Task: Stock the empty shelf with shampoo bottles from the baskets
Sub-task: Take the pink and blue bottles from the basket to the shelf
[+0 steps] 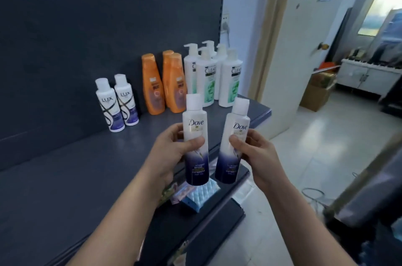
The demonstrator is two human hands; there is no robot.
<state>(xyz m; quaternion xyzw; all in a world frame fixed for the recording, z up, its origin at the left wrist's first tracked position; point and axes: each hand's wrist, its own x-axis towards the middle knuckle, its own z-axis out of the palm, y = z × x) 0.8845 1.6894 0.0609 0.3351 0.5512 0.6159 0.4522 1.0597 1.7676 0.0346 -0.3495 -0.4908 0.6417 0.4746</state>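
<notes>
1. Our left hand (pixel 171 150): fingers and thumb are curled round the left Dove (pixel 196 167), with the thumb across the front below the logo. The bottle is upright, cap up, and its white body fades to dark blue at the base.

2. Our right hand (pixel 255 154): it is wrapped the same way round the right Dove (pixel 227 165), thumb on the label. This bottle leans a little, cap toward the right.

3. The two Doves sit side by side and apart. We hold them in the air over the front edge of the shelf (pixel 76 167), resting on nothing.

4. Lower shelf (pixel 239 176), beneath the Doves: it carries a blue quilted pack (pixel 203 195) and small packets too blurred for us to name.

5. The shelf itself is dark grey. Its stock stands toward the back right, listed here left to right:
   - Lux bottles (pixel 109 105): two, white and purple, close side by side.
   - Orange bottles (pixel 153 87): three. One stands alone, and the other two stand one behind the other.
   - Clear pumps (pixel 231 78): we count five, white with green labels, in a tight cluster at the right end.

6. Back panel (pixel 87 48): dark, rising behind the whole row.

7. Past the shelf's right end there is a pale door (pixel 304 48) standing open. Beyond it are a cardboard box (pixel 317 93) on the floor and a white cabinet (pixel 365 76).
</notes>
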